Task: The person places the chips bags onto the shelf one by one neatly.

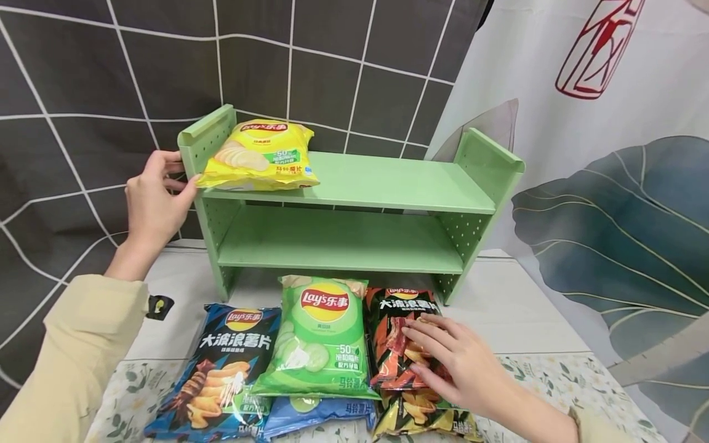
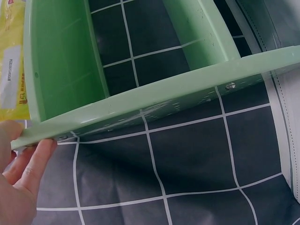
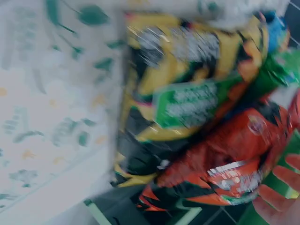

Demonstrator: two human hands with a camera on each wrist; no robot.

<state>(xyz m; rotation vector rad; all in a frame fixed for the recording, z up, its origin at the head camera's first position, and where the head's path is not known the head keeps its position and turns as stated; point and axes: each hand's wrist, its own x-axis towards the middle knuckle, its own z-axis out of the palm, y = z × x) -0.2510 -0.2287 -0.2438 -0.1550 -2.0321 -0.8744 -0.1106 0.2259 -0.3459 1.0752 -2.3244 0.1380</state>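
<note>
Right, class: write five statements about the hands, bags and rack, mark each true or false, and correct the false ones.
1. The yellow bag is on the upper shelf. True.
2. The left hand holds the rack at its left end. True.
3. The right hand is on the upper shelf. False: the right hand is over the red bag.
4. The red bag overlaps the gold bag. True.
5. The green bag is behind the rack. False: the green bag is in front.
</note>
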